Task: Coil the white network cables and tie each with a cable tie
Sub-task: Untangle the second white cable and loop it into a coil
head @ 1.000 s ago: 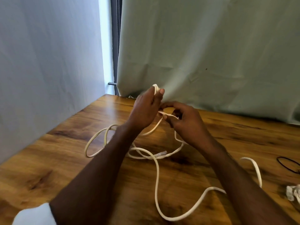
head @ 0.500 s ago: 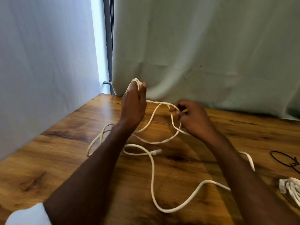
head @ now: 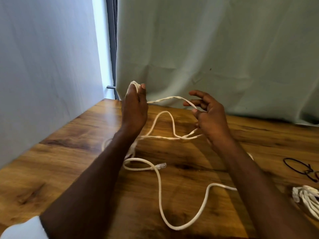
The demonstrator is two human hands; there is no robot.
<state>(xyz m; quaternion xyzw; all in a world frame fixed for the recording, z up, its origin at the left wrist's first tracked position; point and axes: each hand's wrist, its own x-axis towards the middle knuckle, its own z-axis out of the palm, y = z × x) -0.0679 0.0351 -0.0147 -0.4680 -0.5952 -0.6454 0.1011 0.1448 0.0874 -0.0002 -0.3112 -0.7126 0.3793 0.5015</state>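
The left hand (head: 134, 107) gripped cable (head: 159, 183) loops upright near the table's (head: 69, 169) far edge, while the right hand (head: 209, 118), fingers loosely spread, let a strand cross its fingertips.

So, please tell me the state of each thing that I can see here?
left hand: grips cable loops, raised
right hand: fingers spread, cable across them
white network cable: mostly uncoiled on table
second white cable: coiled
black cable ties: unused, lying on table
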